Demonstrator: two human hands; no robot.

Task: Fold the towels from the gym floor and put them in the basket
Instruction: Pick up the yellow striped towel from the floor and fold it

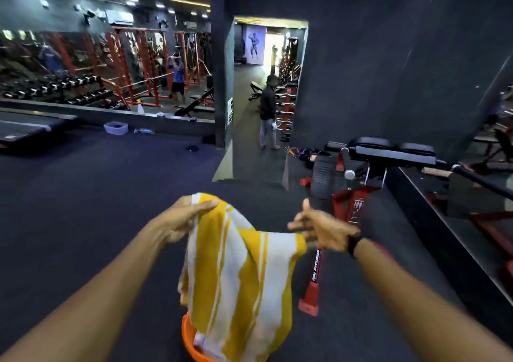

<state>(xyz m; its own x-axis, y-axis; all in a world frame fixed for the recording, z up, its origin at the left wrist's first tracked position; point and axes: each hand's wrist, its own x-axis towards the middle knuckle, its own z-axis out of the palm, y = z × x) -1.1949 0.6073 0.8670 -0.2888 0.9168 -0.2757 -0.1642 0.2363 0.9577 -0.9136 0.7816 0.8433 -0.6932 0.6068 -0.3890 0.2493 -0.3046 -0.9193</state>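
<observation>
A yellow-and-white striped towel [238, 273] hangs in front of me, held up by both hands. My left hand [186, 217] pinches its upper left corner between thumb and fingers. My right hand [319, 228] holds the upper right corner with its lower fingers, while the thumb and index finger stick out. The towel's lower end drapes down over an orange basket [188, 339] at the bottom of the view, hiding most of it. Pale cloth shows inside the basket.
A red-and-black gym bench machine [361, 184] stands close on the right, its red base [311, 300] next to the towel. Dark rubber floor [97, 195] spreads to the left. A person [268, 112] stands in the doorway ahead. A plastic tub [116, 127] lies by the mirror wall.
</observation>
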